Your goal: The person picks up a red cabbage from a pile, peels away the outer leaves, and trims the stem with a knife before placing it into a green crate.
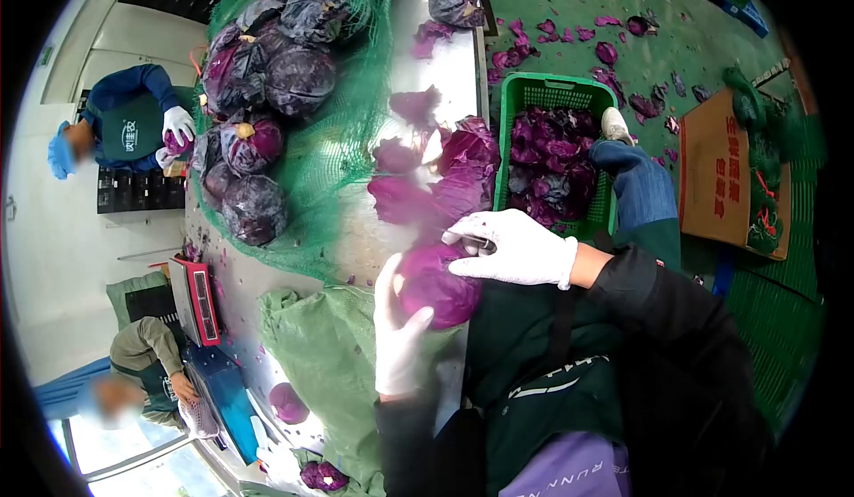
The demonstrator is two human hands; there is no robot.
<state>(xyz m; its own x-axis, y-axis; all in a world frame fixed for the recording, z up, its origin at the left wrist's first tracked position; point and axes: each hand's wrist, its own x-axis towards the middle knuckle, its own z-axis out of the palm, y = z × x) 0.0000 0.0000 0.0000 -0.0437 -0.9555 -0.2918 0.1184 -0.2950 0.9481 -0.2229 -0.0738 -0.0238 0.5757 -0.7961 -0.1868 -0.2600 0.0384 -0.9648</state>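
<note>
A peeled, shiny red cabbage (438,290) sits at the table's near edge. Around its far side curls my white-gloved left hand (398,328), thumb and fingers gripping the head. My right hand (511,246), also in a white glove, has its fingertips against the cabbage, and a thin dark metal piece (481,242) shows between its bent fingers. Loose purple outer leaves (445,181) lie beside the hands. Close by on the floor side stands a green crate (560,89) filled with stripped cabbage leaves (551,163).
Unpeeled red cabbages (302,79) are heaped on green netting (356,154). A green sack (325,346) lies on the table near another peeled cabbage (287,404). Two co-workers stand across the table, near a red scale (197,301). A cardboard box (716,172) and scattered leaves are on the floor.
</note>
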